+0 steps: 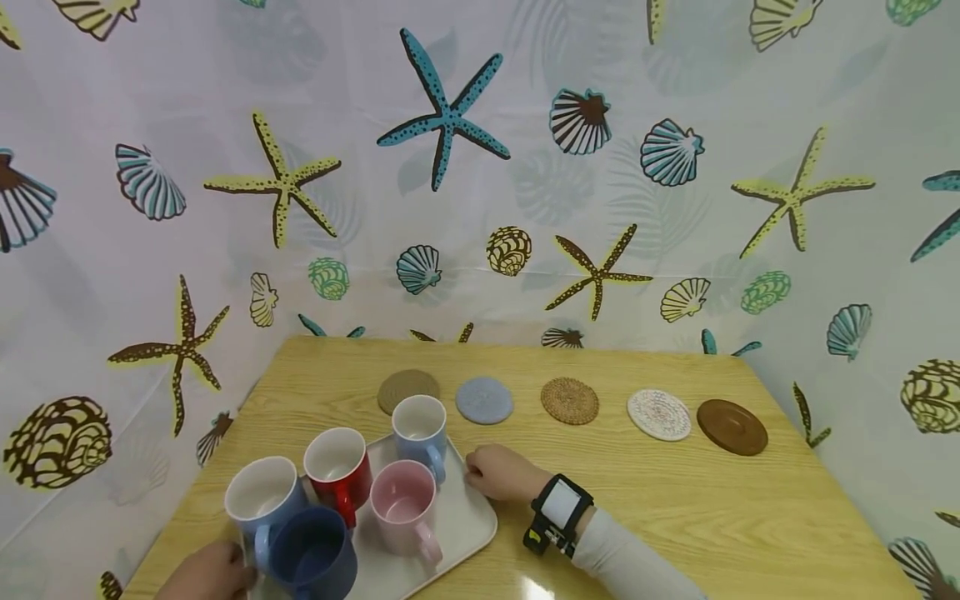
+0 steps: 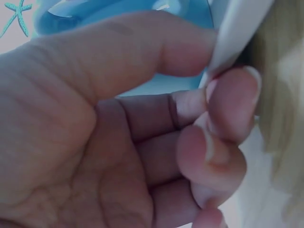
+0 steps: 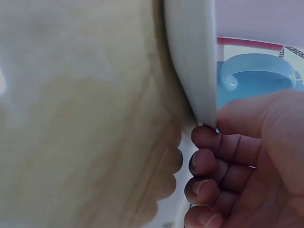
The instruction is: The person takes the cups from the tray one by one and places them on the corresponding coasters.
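A white tray (image 1: pixel 468 521) carries several mugs at the front left of the table. My left hand (image 1: pixel 206 573) pinches its left rim; in the left wrist view the thumb (image 2: pixel 183 50) lies on the inner side and curled fingers come under the edge. My right hand (image 1: pixel 502 473) grips the opposite rim, its fingertips (image 3: pixel 205 137) curled at the underside, close over the wood. On the tray stand a light blue mug (image 1: pixel 262 492), a dark blue mug (image 1: pixel 311 554), a red mug (image 1: pixel 337 462), a pink mug (image 1: pixel 403 504) and another light blue mug (image 1: pixel 418 429) at the back.
Across the wooden table (image 1: pixel 637 517) behind the tray runs a row of round mats: olive-brown (image 1: pixel 405 385), blue-grey (image 1: pixel 484 401), woven brown (image 1: pixel 570 401) and white (image 1: pixel 659 415). A dark brown round piece (image 1: pixel 732 427) ends it at right. A patterned curtain (image 1: pixel 480 217) encloses the back and sides.
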`<state>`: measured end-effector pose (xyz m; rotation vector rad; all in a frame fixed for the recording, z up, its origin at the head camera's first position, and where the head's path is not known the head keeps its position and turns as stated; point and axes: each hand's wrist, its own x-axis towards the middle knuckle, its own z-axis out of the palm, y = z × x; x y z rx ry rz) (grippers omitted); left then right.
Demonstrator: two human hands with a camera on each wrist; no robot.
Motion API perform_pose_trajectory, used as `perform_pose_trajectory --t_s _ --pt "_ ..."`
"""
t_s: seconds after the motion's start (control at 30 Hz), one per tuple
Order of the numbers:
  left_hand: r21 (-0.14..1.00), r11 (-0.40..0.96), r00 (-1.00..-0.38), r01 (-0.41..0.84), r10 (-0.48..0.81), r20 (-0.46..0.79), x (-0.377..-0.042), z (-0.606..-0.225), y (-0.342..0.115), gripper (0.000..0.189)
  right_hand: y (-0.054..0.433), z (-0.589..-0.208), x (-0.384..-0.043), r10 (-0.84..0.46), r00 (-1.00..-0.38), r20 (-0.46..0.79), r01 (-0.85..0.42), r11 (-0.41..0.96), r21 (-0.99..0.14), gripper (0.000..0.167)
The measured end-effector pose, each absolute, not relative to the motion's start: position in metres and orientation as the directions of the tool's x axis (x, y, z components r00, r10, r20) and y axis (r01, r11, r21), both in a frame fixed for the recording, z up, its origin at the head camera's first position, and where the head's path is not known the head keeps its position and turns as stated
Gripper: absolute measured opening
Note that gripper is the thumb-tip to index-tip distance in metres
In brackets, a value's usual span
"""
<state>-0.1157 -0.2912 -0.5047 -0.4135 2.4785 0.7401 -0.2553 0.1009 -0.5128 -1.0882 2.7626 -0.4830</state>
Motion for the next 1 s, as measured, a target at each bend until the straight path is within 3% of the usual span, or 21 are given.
perform_pose_trajectory --t_s 0.37,0.6,0.83,1.0 --pt "0.411 0.897 -0.950 -0.162 -0.029 -0.309 -0.128 -0.497 -0.256 0.015 0.148 -0.506 -0.230 -0.627 -0.779 -0.025 -0.553 0.704 -0.446 0.032" --pt "0.417 0.905 -0.979 -0.090 -0.004 -0.203 -0.142 -0.494 -0.229 0.016 0.176 -0.506 -0.219 -0.581 -0.814 -0.032 -0.501 0.728 -0.467 0.032" --pt "0.370 0.927 -0.973 -0.052 0.036 -0.226 -0.156 -0.491 -0.202 0.011 0.204 -0.507 -0.210 -0.516 -0.854 -0.070 -0.425 0.768 -0.479 0.031" --pt "0.329 0.942 -0.991 0.060 0.097 -0.095 -0.162 -0.491 -0.182 0.013 0.224 -0.504 -0.203 -0.486 -0.867 -0.114 -0.372 0.781 -0.502 0.030"
